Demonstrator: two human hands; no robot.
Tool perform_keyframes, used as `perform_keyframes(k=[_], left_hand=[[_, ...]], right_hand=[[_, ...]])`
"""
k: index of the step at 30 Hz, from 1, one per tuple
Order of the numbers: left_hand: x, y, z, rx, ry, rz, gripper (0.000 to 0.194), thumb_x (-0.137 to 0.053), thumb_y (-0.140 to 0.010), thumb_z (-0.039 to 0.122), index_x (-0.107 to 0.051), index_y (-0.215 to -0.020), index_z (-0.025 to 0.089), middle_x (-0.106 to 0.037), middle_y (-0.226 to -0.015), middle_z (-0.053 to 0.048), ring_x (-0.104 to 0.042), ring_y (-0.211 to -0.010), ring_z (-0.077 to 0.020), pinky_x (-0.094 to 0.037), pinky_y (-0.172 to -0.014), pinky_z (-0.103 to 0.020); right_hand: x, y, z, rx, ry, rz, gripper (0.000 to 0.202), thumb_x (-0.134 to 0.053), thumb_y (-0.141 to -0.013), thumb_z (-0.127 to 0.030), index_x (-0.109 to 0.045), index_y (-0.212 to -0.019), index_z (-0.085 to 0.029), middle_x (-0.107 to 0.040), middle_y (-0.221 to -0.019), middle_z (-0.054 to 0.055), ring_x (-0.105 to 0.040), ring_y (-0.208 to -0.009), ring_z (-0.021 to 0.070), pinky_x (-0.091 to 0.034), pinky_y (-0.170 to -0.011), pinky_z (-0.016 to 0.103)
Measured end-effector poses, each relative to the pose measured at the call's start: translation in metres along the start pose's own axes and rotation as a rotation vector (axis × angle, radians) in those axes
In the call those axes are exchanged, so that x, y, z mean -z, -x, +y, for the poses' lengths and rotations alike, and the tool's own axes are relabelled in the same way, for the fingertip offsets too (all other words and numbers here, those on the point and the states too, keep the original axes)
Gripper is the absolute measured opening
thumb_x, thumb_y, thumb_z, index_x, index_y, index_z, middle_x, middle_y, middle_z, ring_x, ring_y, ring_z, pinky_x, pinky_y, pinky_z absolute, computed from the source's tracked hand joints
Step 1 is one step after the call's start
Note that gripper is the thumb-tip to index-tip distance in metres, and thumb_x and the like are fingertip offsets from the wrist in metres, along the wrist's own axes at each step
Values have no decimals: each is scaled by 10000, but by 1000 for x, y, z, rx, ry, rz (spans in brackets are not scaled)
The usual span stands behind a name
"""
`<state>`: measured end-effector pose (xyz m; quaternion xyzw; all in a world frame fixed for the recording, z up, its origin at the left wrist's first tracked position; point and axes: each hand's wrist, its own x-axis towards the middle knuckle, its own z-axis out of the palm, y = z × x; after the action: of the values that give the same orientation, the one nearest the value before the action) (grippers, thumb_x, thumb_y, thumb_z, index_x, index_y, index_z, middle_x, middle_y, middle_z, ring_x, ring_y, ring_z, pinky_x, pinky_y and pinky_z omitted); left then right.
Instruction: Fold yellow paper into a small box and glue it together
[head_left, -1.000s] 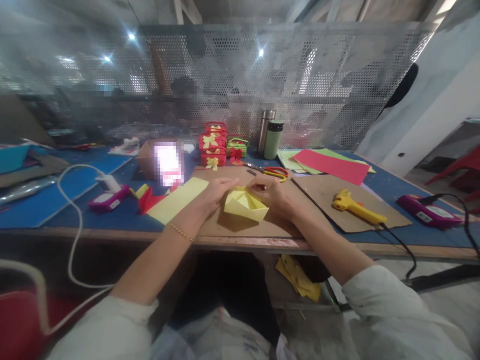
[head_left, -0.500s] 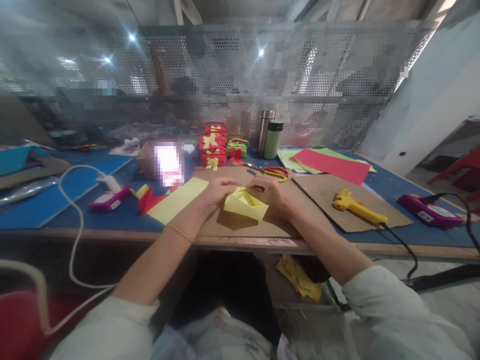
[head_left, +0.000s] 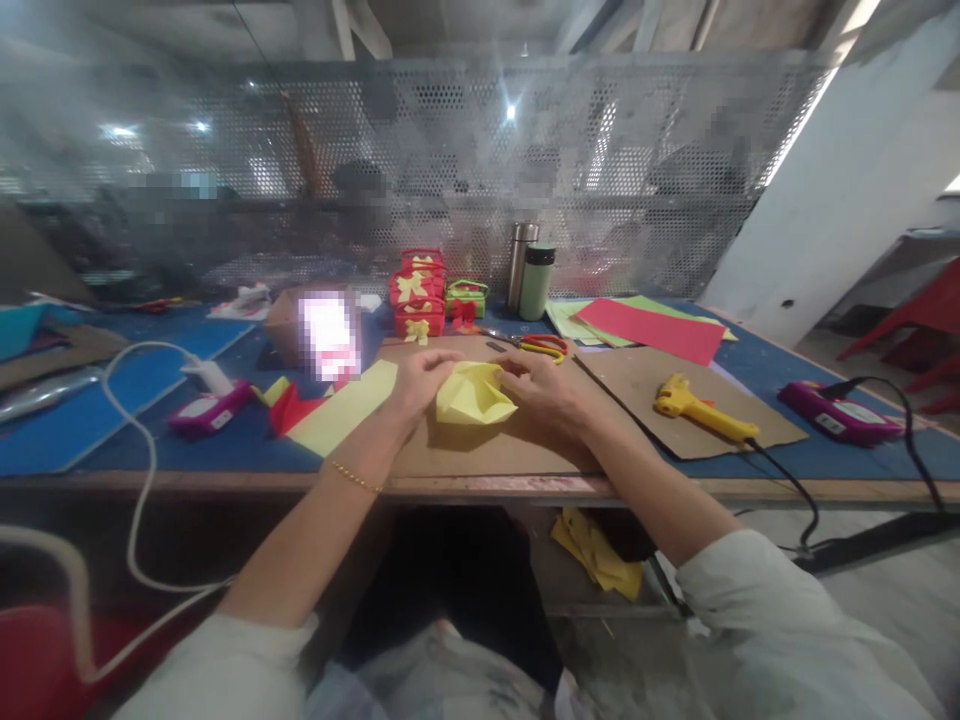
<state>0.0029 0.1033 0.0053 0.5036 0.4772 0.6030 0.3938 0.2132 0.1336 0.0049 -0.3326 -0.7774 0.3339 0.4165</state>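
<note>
A folded yellow paper box (head_left: 474,397) is held between my two hands, low over a brown cardboard sheet (head_left: 450,455). Its walls are creased and lean out of square. My left hand (head_left: 421,385) grips the left side, thumb and fingers closed on the paper. On the right side my right hand (head_left: 541,388) pinches the edge; part of its fingers is hidden. Beyond the hands lie scissors (head_left: 546,347) with red and yellow handles. A flat yellow paper strip (head_left: 349,410) lies left of my left hand.
Red paper boxes with bows (head_left: 417,300), a green box (head_left: 466,298) and two flasks (head_left: 535,280) stand at the back. A yellow glue gun (head_left: 705,412) rests on cardboard at right, its black cable trailing off the edge. Purple devices (head_left: 210,408) sit on both sides; a lit phone (head_left: 328,333) leans left.
The paper box has turned and its walls have changed shape between my hands, now opening more toward the right. Both hands keep hold of it; the whole view has shifted slightly.
</note>
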Motion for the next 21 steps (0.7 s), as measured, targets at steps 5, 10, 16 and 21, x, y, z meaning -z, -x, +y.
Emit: perform_keyframes(k=[5, 10, 16, 21], left_hand=[[1, -1, -1, 89, 74, -12, 268, -800, -601, 230, -789, -852, 137, -759, -768, -51, -671, -692, -159, -537, -700, -280], [-2, 3, 4, 172, 122, -43, 267, -785, -612, 200, -776, -864, 113, -770, -797, -85, -702, -701, -175, -559, -720, -298], [-4, 6, 7, 190, 108, -30, 225, -756, -635, 160, -765, -854, 109, -766, -775, -88, -710, -687, -182, -578, -730, -319], [-7, 8, 7, 188, 154, -50, 232, -788, -640, 175, -757, -863, 119, -770, -794, -94, -714, -682, -184, -584, -701, -314]], right_hand=[[-1, -4, 2, -107, -201, 13, 198, -651, -741, -333, -751, -794, -170, -721, -748, 41, -643, -685, 177, -462, -607, 272], [-1, -8, 8, -205, -313, 54, 184, -709, -682, -328, -741, -759, -165, -703, -682, 35, -596, -613, 145, -431, -548, 248], [-2, -5, 6, -266, -482, 77, 261, -782, -667, -324, -766, -884, -180, -752, -808, 56, -671, -712, 179, -520, -654, 299], [-3, -3, 3, -269, -497, 115, 258, -802, -661, -313, -766, -884, -188, -742, -783, 39, -656, -675, 153, -514, -652, 287]])
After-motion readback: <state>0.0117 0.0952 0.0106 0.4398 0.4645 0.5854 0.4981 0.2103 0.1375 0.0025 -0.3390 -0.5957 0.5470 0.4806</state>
